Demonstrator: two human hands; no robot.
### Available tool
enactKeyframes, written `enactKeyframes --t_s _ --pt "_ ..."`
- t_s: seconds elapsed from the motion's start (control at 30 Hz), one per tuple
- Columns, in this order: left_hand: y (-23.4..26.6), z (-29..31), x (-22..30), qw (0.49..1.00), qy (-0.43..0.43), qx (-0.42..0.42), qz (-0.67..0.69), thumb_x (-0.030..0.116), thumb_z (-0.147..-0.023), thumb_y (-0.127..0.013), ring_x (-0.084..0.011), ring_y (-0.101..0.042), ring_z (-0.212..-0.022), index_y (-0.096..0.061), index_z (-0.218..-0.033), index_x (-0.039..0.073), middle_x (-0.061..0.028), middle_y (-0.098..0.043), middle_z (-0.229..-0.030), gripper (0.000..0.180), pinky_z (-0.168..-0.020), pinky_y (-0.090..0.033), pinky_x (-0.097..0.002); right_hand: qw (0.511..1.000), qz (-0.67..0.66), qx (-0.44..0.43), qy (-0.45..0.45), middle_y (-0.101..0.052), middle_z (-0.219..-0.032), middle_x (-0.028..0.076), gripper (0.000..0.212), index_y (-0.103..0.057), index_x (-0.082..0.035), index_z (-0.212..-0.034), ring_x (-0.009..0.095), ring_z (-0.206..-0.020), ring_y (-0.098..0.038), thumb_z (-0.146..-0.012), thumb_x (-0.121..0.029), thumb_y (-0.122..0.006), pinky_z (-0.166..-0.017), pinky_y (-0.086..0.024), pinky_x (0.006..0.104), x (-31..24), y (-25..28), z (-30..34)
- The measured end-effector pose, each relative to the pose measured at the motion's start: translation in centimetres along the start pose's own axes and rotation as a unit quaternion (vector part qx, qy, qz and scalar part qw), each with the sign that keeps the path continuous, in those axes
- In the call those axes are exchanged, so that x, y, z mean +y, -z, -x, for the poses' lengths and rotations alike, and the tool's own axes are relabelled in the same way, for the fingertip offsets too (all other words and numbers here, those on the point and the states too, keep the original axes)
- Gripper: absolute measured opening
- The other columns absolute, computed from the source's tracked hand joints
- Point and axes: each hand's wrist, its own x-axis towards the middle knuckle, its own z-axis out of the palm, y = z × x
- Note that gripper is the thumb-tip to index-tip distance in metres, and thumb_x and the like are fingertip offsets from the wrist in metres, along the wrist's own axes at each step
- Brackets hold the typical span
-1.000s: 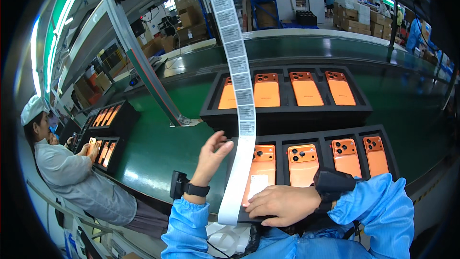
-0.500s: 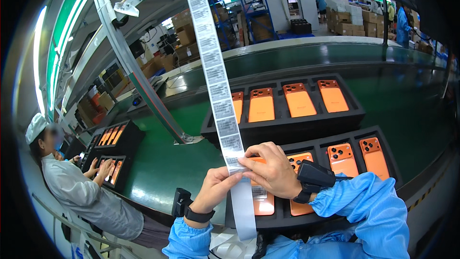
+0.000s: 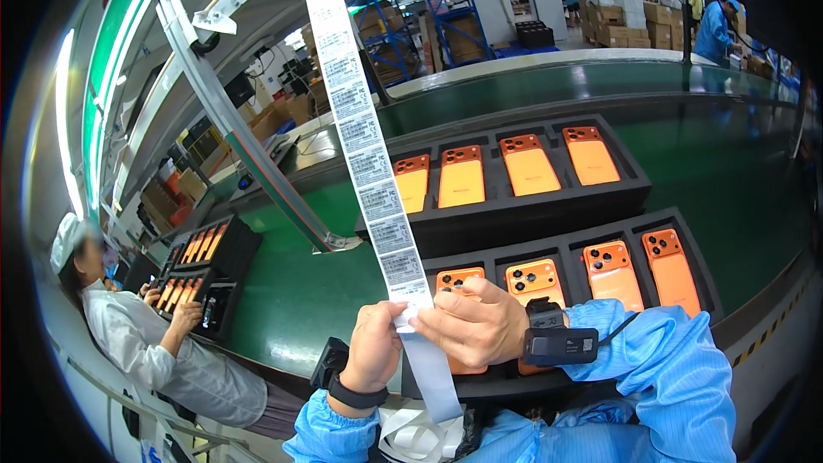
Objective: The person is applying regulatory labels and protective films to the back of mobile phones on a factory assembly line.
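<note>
A long strip of printed labels (image 3: 370, 163) hangs from above and runs down between my hands. My left hand (image 3: 370, 351) is closed, its thumb and fingers pinching the strip's left edge. My right hand (image 3: 480, 323) is closed too, fingertips at the strip's right edge beside the left thumb. Whether a single label has come loose there is hidden by the fingers. Below the hands, bare backing (image 3: 435, 377) trails down to a loose pile of white backing tape (image 3: 416, 437). Behind my right hand, orange phones (image 3: 612, 274) lie in a black foam tray (image 3: 705, 291).
Beyond the near tray, a second black foam tray (image 3: 514, 221) holds more orange phones (image 3: 461, 178). Both rest on a green conveyor belt (image 3: 729, 171). A metal post (image 3: 249, 141) stands to the left. Further left, a person (image 3: 163, 334) handles phones in another tray.
My right hand has turned, fingers curling in more, and its wrist device has swung lower. The strip has shifted left. At the left, the other person's arm has moved over their tray.
</note>
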Motion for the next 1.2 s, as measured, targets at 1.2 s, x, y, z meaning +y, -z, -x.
enactKeyframes --t_s 1.2 --pt "-8.2 -1.3 -5.1 0.590 -0.258 -0.446 -0.622 0.009 -0.073 -0.062 -0.0321 -0.056 -0.100 -0.055 -0.093 -0.005 -0.0169 -0.053 -0.106 0.025 -0.072 -0.055 -0.0350 0.913 -0.217 -0.151 -0.310 -0.062 -0.077 0.005 0.016 -0.065 -0.006 -0.081 0.024 -0.073 -0.057 -0.068 -0.003 -0.073 -0.070 -0.039 0.0354 6.8 11.3 4.7"
